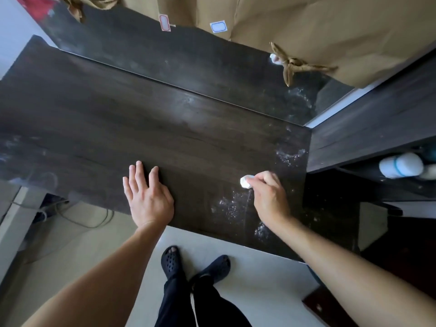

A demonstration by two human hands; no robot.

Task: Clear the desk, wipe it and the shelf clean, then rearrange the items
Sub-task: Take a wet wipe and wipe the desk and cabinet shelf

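The dark wooden desk (pixel 146 128) fills the middle of the view, its top bare of items. My left hand (pixel 147 194) lies flat on it near the front edge, fingers apart and holding nothing. My right hand (pixel 269 197) is closed around a small white wad of tissue (pixel 245 182) and presses it onto the desk's right part. Wet, foamy streaks (pixel 232 206) shine on the wood around that hand and toward the right edge. A raised dark back panel (pixel 165 60) runs along the desk's far side.
A dark shelf unit (pixel 368 142) adjoins the desk on the right, with a white bottle with a blue band (pixel 401 165) lying in it. Brown paper with tied bows (pixel 306 31) covers the wall behind. Cables (pixel 77 215) lie on the floor at left. My feet in dark clogs (pixel 193 263) stand below.
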